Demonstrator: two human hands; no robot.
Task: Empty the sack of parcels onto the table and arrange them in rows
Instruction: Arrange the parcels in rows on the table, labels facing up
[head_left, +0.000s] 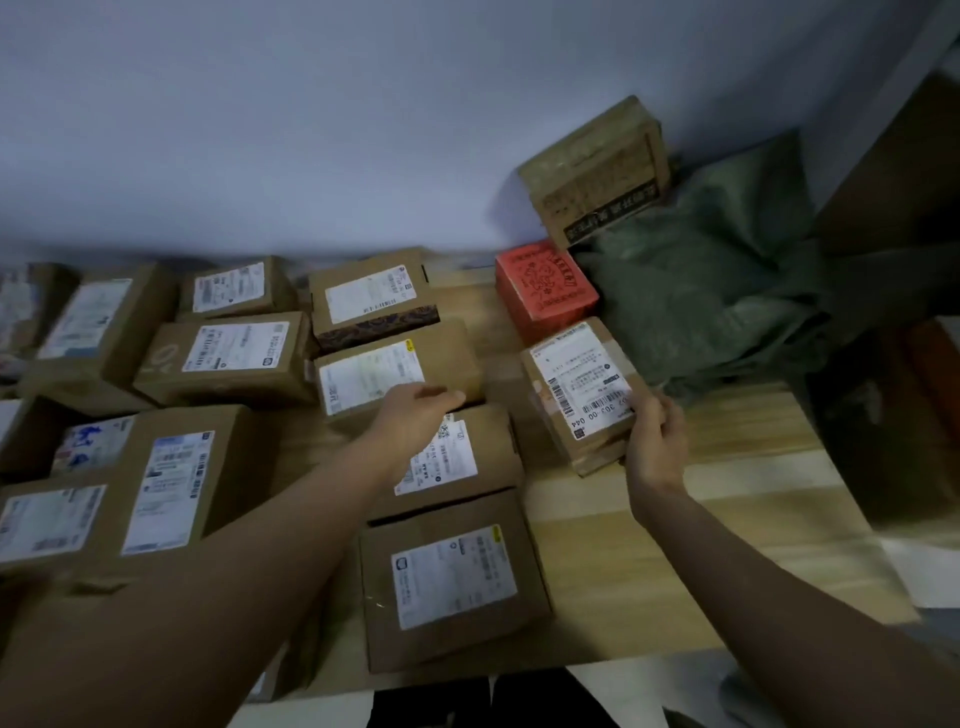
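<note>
Several labelled cardboard parcels lie in rows on the wooden table (727, 467). My right hand (655, 441) grips the near right corner of a taped labelled parcel (576, 384) right of the rows. My left hand (415, 410) rests with straight fingers on the near edge of a brown parcel (441, 358) in the middle column. A red box (543, 291) sits just behind the taped parcel. The crumpled green sack (701, 291) lies at the back right, with a tilted brown box (592, 166) leaning on it against the wall.
The pale wall runs along the back of the table. Dark boxes or furniture (893, 405) stand past the table's right edge. Bare wood shows at the front right of the table. Parcels fill the left half up to the left frame edge.
</note>
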